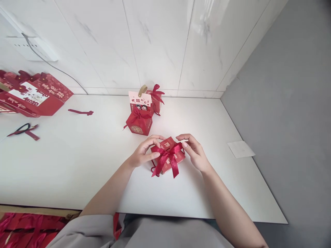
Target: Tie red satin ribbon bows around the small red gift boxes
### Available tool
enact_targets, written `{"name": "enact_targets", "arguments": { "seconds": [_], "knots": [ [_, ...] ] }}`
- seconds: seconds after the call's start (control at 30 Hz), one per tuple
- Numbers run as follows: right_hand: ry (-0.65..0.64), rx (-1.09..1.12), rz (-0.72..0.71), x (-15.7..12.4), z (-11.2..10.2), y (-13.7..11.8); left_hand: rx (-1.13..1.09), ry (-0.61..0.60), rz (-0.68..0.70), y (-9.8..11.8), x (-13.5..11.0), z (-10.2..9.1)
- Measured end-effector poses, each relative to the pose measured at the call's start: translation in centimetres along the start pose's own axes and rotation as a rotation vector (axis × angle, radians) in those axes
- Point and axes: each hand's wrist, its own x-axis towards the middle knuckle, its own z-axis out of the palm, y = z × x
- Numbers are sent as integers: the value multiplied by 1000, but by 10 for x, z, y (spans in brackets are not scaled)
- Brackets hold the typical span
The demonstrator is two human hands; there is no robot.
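A small red gift box [165, 151] with gold characters lies on the white table [77, 165], a dark red ribbon bow [168, 158] tied across its top. My left hand [143, 151] grips the box's left side, fingers curled over its top edge. My right hand [194, 151] holds the right side, fingertips pinching at the ribbon's loop. Both hands are closed on the box.
Behind it stand a finished red box with a bow [139, 122], a white-topped box with a tan handle [140, 100] and another red box [156, 98]. Flat red cartons [36, 94] and loose ribbon pieces [24, 131] lie far left. A white paper [240, 149] lies right.
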Motion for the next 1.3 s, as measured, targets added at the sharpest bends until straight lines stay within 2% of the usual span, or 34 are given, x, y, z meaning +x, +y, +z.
{"name": "enact_targets", "arguments": {
  "seconds": [0.2, 0.3, 0.43, 0.57, 0.7, 0.73, 0.77, 0.9, 0.97, 1.07, 1.2, 1.3],
  "knots": [
    [-122, 101, -26, 0, -1, -2, 57, 2, -47, 5, 1, -1],
    [-158, 43, -55, 0, 0, -6, 89, 44, -49, 5, 1, -1],
    [-214, -2, -77, -2, 0, -12, 147, 161, -30, 2, 1, 1],
    [-254, 93, -74, -5, 1, -14, 167, 267, -43, 4, 2, 4],
    [-248, 136, -41, -6, 1, -13, 223, 408, -131, 14, -2, -6],
    [-239, 123, -37, -5, 1, -12, 243, 382, -185, 18, -4, -11],
    [-226, 114, -36, -5, 1, -11, 248, 306, -249, 22, -6, -17],
    [-206, 189, -35, -2, 2, -6, 170, -262, -582, 39, -15, -33],
    [-208, 210, -38, -2, 3, -6, 137, -405, -692, 44, -15, -31],
    [-208, 137, -46, -2, 5, -5, 58, -455, -786, 46, -12, -18],
    [-226, 145, -14, -2, 5, -5, -66, -403, -827, 41, -7, -2],
    [-197, 188, -16, -3, 3, -5, -119, -355, -798, 37, -6, 0]
  ]
}}
